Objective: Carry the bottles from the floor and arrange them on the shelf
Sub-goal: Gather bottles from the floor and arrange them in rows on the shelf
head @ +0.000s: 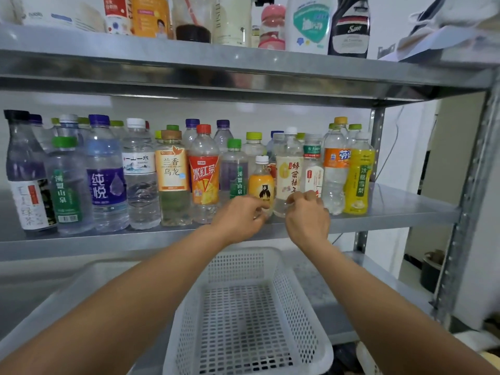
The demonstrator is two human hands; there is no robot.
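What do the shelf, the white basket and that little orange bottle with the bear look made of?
Shelf: likely galvanised steel, dull grey with blurred reflections. White basket: probably moulded plastic, matte, pierced by a grid of holes. Bear bottle: seemingly clear plastic, see-through above its glossy orange label.

I'm reading left to right along the middle row. There's 绿茶 on the dark bottle with the white label [31, 209], 纯悦 on the clear bottle with the purple label [107, 185], 兰香乌龙 on the cream-and-orange labelled bottle [171, 171], and 冰红茶 on the red-capped bottle with the orange label [203, 177].

Further right I get 蜂蜜柚子 on the cream-labelled clear bottle [289, 174], 芬达 on the orange-banded clear bottle [335, 158], and 冰糖雪梨 on the yellow bottle [359, 180].

Up top, "Sam" stands on the black bottle [349, 29]. The print on the small orange bear bottle [261, 185] is too small for me to read.
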